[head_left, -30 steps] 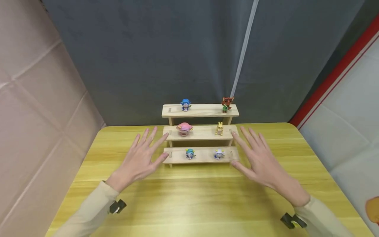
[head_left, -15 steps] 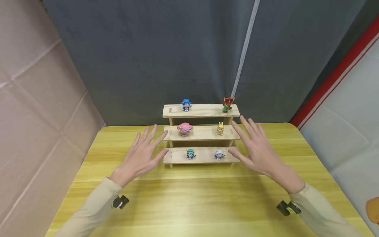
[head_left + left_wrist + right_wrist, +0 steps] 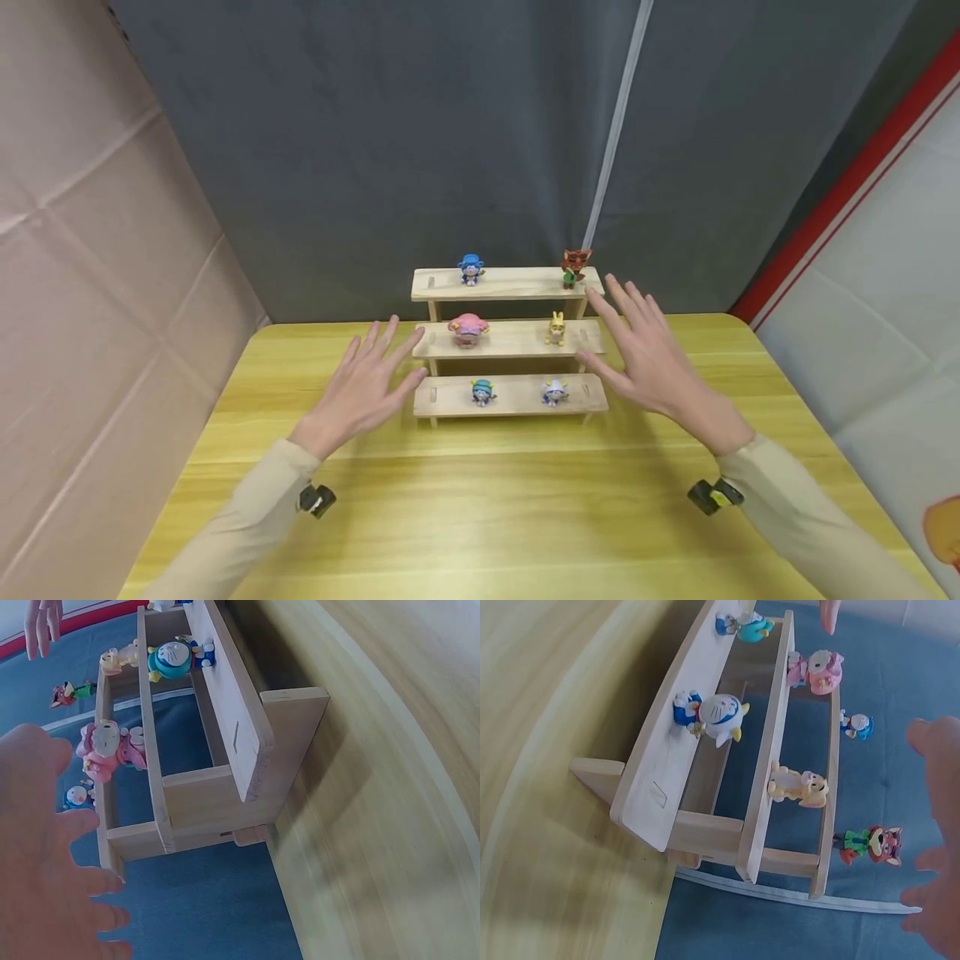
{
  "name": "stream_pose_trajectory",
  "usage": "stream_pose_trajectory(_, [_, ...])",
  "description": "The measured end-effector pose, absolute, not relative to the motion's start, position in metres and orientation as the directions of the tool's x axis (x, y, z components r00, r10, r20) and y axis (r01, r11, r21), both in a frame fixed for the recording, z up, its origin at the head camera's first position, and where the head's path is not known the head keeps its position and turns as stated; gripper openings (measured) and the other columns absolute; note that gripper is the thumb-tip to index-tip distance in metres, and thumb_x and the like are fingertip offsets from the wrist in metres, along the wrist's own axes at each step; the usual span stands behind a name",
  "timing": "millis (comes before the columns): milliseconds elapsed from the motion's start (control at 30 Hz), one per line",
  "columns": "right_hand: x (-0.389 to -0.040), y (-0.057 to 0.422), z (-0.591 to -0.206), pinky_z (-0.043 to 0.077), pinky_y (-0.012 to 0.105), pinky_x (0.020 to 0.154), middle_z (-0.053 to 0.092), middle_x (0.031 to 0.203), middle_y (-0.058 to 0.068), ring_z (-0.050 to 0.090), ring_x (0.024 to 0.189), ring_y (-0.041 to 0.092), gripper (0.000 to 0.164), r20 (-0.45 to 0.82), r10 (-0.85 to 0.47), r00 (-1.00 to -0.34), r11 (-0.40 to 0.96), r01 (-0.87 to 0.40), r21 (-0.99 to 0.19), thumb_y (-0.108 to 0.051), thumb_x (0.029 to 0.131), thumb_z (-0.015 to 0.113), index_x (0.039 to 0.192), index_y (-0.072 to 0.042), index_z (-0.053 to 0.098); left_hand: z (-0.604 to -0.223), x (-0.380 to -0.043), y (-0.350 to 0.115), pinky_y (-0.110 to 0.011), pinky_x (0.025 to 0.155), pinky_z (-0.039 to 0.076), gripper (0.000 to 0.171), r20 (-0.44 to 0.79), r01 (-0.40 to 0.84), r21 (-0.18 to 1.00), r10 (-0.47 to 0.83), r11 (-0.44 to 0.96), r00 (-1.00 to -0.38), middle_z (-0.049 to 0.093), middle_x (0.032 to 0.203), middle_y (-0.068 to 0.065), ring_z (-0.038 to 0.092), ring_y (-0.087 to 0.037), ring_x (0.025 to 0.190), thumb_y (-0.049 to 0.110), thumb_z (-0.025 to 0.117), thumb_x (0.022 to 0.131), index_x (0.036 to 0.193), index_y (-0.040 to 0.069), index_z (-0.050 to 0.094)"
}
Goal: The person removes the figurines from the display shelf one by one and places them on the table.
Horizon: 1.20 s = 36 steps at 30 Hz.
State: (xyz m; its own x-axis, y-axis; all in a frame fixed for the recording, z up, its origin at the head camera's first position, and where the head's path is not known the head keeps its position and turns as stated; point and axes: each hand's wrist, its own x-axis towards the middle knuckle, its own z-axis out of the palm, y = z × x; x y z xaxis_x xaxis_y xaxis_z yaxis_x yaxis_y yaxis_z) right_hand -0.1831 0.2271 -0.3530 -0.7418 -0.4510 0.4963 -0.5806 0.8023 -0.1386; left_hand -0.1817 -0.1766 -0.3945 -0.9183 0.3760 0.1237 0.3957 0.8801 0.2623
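Observation:
A three-step wooden display shelf (image 3: pixel 513 283) carries small figurines, two on each step. Up top are a blue-hatted cat figurine (image 3: pixel 470 270) and a red fox in green (image 3: pixel 574 265). The middle step bears a pink figurine (image 3: pixel 468 328) and a yellow rabbit (image 3: pixel 555 330). Below sit a teal-hatted figurine (image 3: pixel 482 392) and a white-hatted one (image 3: pixel 554 392). My left hand (image 3: pixel 358 387) is spread, palm down, beside the shelf's left end, holding nothing. My right hand (image 3: pixel 654 362) is likewise spread and empty, its fingertips overlapping the right ends of the upper steps.
The shelf stands at the back of a yellow wood-grain table (image 3: pixel 495 508). A dark grey curtain (image 3: pixel 375 158) with a pale stripe hangs right behind it. Pinkish padded panelling (image 3: pixel 97 275) rises on the left, and a white panel (image 3: pixel 892 333) with a red edge on the right.
My right hand has moved forward and slightly left, up alongside the upper steps. The left forearm has shifted a little to the right. The figurines stay in their places on the shelf.

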Motion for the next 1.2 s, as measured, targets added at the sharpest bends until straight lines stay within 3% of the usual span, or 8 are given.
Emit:
stream_pose_trajectory(633, [-0.226, 0.218, -0.347, 0.026, 0.07, 0.114, 0.027, 0.163, 0.028, 0.03, 0.145, 0.054, 0.08, 0.527, -0.403, -0.748, 0.793, -0.573, -0.207, -0.033, 0.094, 0.069, 0.16, -0.01, 0.031, -0.411, -0.206, -0.17, -0.062, 0.123, 0.011, 0.07, 0.107, 0.366, 0.35, 0.351, 0.862, -0.93, 0.005, 0.169, -0.016, 0.006, -0.041, 0.156, 0.057, 0.036, 0.105, 0.164, 0.022, 0.019])
stream_pose_trajectory(900, [-0.242, 0.21, -0.349, 0.032, 0.072, 0.108, 0.034, 0.157, 0.033, 0.037, 0.141, 0.053, 0.076, 0.566, -0.372, -0.736, 0.761, -0.591, -0.269, -0.025, 0.093, 0.071, 0.156, -0.005, 0.035, -0.419, -0.216, -0.168, -0.065, 0.12, 0.019, 0.075, 0.098, 0.322, 0.466, 0.314, 0.824, -0.944, 0.007, 0.17, -0.016, 0.013, -0.04, 0.156, 0.061, 0.037, 0.104, 0.164, 0.023, 0.014])
stream_pose_trajectory(1200, [-0.253, 0.206, -0.35, 0.037, 0.066, 0.109, 0.039, 0.153, 0.032, 0.042, 0.138, 0.049, 0.066, 0.583, -0.309, -0.751, 0.727, -0.582, -0.365, -0.02, 0.096, 0.067, 0.153, -0.002, 0.039, -0.433, -0.223, -0.165, -0.066, 0.12, 0.017, 0.075, 0.071, 0.271, 0.604, 0.288, 0.75, -0.955, 0.011, 0.17, -0.012, 0.016, -0.039, 0.155, 0.06, 0.038, 0.104, 0.164, 0.025, 0.011])
